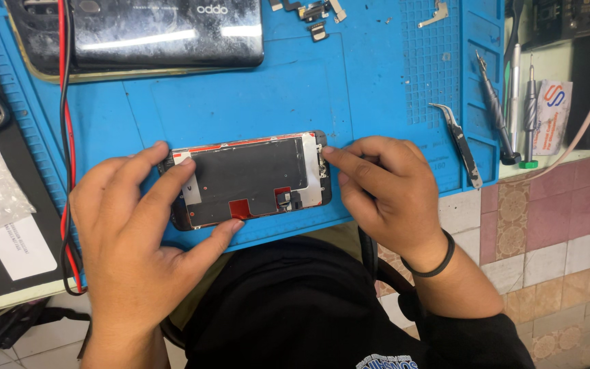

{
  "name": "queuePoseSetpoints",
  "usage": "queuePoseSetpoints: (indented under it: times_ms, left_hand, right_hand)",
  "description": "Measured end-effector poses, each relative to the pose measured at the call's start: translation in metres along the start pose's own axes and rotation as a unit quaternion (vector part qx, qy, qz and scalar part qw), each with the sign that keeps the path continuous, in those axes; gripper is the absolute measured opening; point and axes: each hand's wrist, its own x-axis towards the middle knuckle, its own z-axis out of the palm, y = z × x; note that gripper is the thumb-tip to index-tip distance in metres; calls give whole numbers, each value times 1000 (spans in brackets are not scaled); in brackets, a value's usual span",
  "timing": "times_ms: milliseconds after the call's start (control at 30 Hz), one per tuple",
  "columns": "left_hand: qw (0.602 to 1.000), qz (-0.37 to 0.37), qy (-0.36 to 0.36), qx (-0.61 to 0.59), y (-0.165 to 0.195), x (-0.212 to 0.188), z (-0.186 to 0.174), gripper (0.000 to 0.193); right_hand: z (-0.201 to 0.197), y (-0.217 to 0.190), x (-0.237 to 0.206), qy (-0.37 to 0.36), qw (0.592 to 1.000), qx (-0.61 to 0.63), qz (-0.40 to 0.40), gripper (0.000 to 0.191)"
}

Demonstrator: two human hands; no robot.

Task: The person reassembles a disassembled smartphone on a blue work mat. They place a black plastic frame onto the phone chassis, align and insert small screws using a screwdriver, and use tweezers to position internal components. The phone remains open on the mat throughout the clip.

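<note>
Item: 1 opened phone screen assembly (247, 181), inner side up, lying near the front edge of a blue repair mat (240, 102) on the table. Left hand (128, 225) grips its left end, fingers on the far edge and thumb on the near edge; right hand (384, 188) is closed, fingertips pinching at its right end. Also present: 1 dark phone (165, 31) far left, curved tweezers (460, 143) right, 2 screwdrivers (513, 102) far right.

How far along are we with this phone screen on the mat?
Done: screen lies back-side up, small parts set aside up top. In hand: left hand steadies it, right hand fingertips work its right end. Left: tweezers and screwdrivers lie untouched.
</note>
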Motion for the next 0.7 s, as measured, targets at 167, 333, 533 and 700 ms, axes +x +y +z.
queuePoseSetpoints:
  times_ms: [167, 333, 533, 700]
  left_hand:
    - [1000, 3, 0, 3, 0, 0, 0, 64]
    - [1000, 0, -2, 6, 0, 0, 0, 65]
    - [1000, -3, -6, 11, 1, 0, 0, 66]
    - [1000, -3, -7, 7, 0, 0, -1, 66]
  right_hand:
    - [-1, 0, 0, 2, 1000, 6, 9, 32]
    - [-4, -2, 0, -6, 998, 51, 33, 35]
    - [0, -7, 2, -7, 994, 81, 74, 40]
    - [1, -9, 3, -11, 991, 101, 85, 44]
